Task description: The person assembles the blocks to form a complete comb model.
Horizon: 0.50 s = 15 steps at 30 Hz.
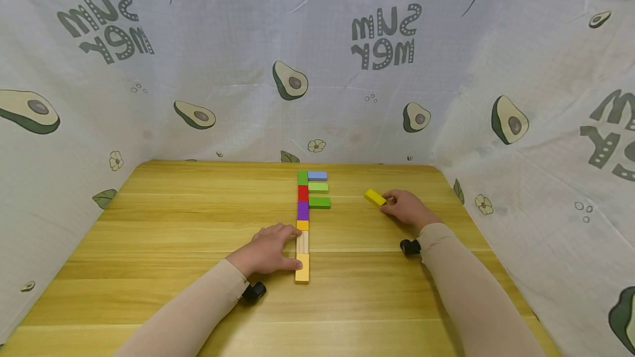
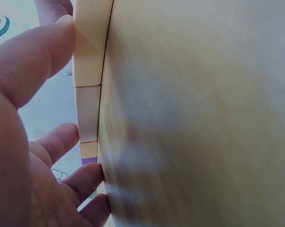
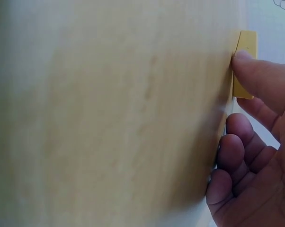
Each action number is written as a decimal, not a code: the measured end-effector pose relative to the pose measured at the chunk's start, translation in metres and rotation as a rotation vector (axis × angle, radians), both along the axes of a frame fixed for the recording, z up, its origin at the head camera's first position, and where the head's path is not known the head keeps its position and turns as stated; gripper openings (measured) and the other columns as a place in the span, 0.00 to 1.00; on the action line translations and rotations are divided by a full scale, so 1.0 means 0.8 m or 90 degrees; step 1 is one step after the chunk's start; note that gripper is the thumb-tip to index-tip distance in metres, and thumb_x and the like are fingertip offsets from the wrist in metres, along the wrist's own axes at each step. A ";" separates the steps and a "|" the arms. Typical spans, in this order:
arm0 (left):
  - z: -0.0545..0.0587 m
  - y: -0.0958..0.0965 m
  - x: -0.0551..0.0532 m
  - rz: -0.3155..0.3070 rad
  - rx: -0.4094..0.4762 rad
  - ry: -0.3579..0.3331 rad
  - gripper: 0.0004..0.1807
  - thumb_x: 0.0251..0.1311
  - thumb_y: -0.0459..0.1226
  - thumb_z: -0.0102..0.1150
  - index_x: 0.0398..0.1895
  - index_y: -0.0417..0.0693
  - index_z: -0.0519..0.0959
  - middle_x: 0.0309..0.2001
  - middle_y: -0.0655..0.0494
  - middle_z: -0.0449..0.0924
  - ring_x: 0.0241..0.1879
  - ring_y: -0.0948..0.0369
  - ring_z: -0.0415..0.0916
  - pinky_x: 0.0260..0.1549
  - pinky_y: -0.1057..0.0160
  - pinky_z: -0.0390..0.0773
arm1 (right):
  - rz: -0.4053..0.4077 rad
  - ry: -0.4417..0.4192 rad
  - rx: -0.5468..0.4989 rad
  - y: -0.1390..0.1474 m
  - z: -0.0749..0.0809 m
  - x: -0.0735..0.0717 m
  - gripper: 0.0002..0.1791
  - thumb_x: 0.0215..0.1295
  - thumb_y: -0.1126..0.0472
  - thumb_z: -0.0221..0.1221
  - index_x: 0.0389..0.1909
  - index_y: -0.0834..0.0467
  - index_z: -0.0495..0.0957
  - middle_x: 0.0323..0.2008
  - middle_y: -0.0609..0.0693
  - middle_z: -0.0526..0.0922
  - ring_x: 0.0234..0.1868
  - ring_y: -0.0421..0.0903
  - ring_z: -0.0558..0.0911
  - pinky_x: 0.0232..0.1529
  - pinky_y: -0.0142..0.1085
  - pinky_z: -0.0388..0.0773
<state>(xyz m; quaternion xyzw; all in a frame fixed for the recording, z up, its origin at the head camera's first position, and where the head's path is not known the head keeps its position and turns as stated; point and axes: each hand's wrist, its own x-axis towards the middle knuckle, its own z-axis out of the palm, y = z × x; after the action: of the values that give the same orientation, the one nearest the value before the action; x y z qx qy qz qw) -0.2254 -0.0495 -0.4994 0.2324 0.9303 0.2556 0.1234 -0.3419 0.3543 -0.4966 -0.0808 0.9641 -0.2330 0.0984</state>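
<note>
Down the middle of the table runs a column of blocks laid end to end: green point(image 1: 302, 178), red point(image 1: 303, 193), purple point(image 1: 302, 211), a short orange one point(image 1: 302, 225), pale wood point(image 1: 302, 242) and light orange point(image 1: 302, 275) nearest me. Blue point(image 1: 317, 176), light green point(image 1: 318, 187) and green point(image 1: 319, 203) blocks stick out rightward from its far part. My left hand point(image 1: 265, 249) rests beside the near end, thumb touching the light orange block point(image 2: 91, 52), index finger at the pale wood one. To the right, my right hand point(image 1: 409, 208) pinches a yellow block point(image 1: 374, 197) close to the tabletop.
The wooden table point(image 1: 173, 225) has a white cloth point(image 1: 238, 32) with avocado prints hanging behind it and at both sides. A small black camera point(image 1: 254, 293) sits at the left wrist, another black camera point(image 1: 410, 247) at the right.
</note>
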 end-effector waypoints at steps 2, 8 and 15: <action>0.000 0.000 0.000 0.000 0.000 -0.001 0.41 0.60 0.54 0.75 0.73 0.52 0.72 0.72 0.51 0.72 0.76 0.45 0.64 0.76 0.35 0.58 | 0.002 0.002 0.002 -0.001 0.001 -0.001 0.32 0.74 0.50 0.64 0.69 0.66 0.73 0.52 0.64 0.82 0.43 0.52 0.80 0.48 0.46 0.80; 0.000 0.000 0.000 0.004 -0.001 -0.009 0.41 0.60 0.55 0.74 0.74 0.53 0.71 0.74 0.51 0.71 0.79 0.43 0.60 0.77 0.34 0.56 | 0.004 0.001 0.007 -0.006 0.002 -0.002 0.35 0.73 0.47 0.65 0.70 0.68 0.73 0.53 0.65 0.83 0.44 0.52 0.81 0.49 0.47 0.82; -0.003 0.000 -0.002 0.001 -0.002 -0.008 0.41 0.60 0.55 0.74 0.74 0.54 0.71 0.73 0.51 0.71 0.80 0.42 0.58 0.77 0.35 0.56 | 0.007 0.001 0.017 -0.008 0.003 -0.003 0.31 0.75 0.50 0.63 0.68 0.68 0.74 0.53 0.65 0.83 0.43 0.52 0.81 0.48 0.45 0.82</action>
<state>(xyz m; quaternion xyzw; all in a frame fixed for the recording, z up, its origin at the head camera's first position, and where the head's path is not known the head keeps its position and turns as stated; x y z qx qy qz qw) -0.2271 -0.0494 -0.5021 0.2298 0.9302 0.2556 0.1292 -0.3442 0.3480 -0.4945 -0.0848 0.9667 -0.2199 0.1001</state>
